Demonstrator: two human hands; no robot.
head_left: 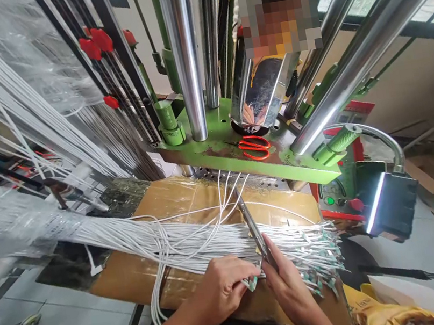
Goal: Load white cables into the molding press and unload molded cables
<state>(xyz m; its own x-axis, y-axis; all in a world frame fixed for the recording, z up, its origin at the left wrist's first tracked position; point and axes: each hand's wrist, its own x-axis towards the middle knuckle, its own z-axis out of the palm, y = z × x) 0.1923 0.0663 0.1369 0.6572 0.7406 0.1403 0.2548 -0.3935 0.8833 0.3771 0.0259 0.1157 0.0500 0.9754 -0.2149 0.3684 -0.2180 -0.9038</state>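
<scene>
At the bottom of the view, the left hand (220, 292) is curling over a bundle of white wires (196, 244), its fingers pressed together and pinching strands just above a cluster of small green wire tips (251, 284). Just beside it, the right hand (287, 288) is closing around a slim metal tool (255, 230), which is pointing toward 12 o'clock and crossing the bundle. The bundle is lying across a taped cardboard-topped counter (190, 202), running in from plastic sheeting (5, 221) at 9 o'clock. Its green-tipped ends are fanning out toward 4 o'clock and are reaching close to the counter's right edge. A few loose wires are arching up toward 12 o'clock, stopping just short of a green metal plate (235, 151), and a narrow strip of cardboard is showing between them and the plate. Red scissors (254, 147) are lying on that plate. Farther off, a black-handled tool (421, 276) is sitting at 4 o'clock, beyond the counter's edge.
</scene>
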